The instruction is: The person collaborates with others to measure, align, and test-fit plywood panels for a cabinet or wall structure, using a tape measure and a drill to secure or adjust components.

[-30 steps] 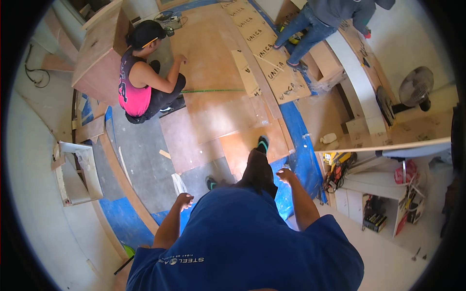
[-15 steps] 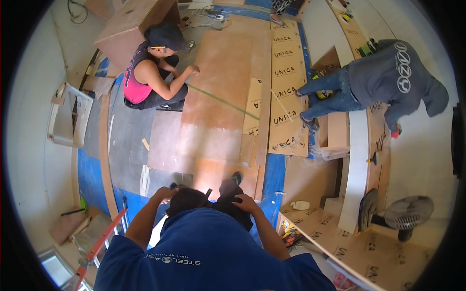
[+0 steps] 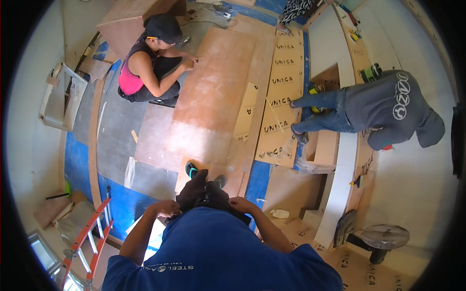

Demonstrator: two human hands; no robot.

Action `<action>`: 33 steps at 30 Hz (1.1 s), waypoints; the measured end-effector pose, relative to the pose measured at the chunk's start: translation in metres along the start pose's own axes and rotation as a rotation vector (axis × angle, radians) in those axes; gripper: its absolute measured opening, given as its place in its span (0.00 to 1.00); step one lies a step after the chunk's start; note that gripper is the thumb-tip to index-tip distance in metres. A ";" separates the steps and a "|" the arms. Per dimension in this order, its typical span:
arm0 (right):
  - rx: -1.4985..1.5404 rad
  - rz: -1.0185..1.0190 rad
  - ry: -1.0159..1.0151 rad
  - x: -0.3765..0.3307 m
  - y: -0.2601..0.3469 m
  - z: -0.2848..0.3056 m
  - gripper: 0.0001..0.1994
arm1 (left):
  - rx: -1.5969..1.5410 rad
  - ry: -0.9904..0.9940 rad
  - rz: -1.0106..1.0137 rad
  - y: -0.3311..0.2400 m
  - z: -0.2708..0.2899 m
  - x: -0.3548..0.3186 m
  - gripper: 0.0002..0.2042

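My left hand (image 3: 168,208) is closed at the left thigh of my dark trousers (image 3: 194,193), its fingers curled against the cloth. On the other side my right hand (image 3: 242,205) pinches the trousers near the hip. My left foot, in a dark sandal with a turquoise edge (image 3: 191,169), rests on a brown board. Ahead lies a long reddish-brown plywood panel (image 3: 213,92). A person in a black cap and pink-and-black top (image 3: 148,72) squats at its left edge, both hands together over it; what they hold is too small to tell.
Another person in a grey hoodie (image 3: 388,104) bends over a long bench at the right. Printed tan boards (image 3: 286,99) lie beside the panel. An orange ladder (image 3: 90,242) stands at near left, a black fan (image 3: 383,237) at near right. A white-framed piece (image 3: 63,97) leans left.
My view has moved forward and my left foot now shows on the board. The green tape stretched over the panel is gone from sight. The squatting person's hands have come together.
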State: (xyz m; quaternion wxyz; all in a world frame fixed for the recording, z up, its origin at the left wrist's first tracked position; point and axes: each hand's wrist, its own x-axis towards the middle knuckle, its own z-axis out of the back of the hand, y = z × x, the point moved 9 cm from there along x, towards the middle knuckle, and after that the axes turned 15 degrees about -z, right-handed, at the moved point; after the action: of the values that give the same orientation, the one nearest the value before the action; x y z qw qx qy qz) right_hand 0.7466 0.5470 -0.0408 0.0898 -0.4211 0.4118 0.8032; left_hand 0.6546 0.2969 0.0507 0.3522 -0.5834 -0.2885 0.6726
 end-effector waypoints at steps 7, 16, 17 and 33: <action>-0.033 0.053 -0.028 0.010 0.051 0.055 0.07 | -0.253 -0.053 0.079 0.046 0.016 0.008 0.12; -0.317 0.060 -0.134 0.060 0.120 0.164 0.10 | -0.482 -0.162 -0.002 0.091 0.000 0.050 0.11; -0.378 0.094 -0.134 0.075 0.120 0.176 0.10 | -0.398 -0.200 -0.037 0.083 0.012 0.053 0.12; -0.326 0.040 -0.484 0.294 0.188 0.554 0.34 | -0.237 -0.686 0.194 0.000 0.044 0.148 0.18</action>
State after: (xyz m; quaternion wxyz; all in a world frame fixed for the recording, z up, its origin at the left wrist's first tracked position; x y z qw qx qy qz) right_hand 0.1356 0.7749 0.0181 0.1009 -0.2179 0.2520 0.9375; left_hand 0.6008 0.4180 -0.0287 0.0998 -0.3853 -0.4091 0.8211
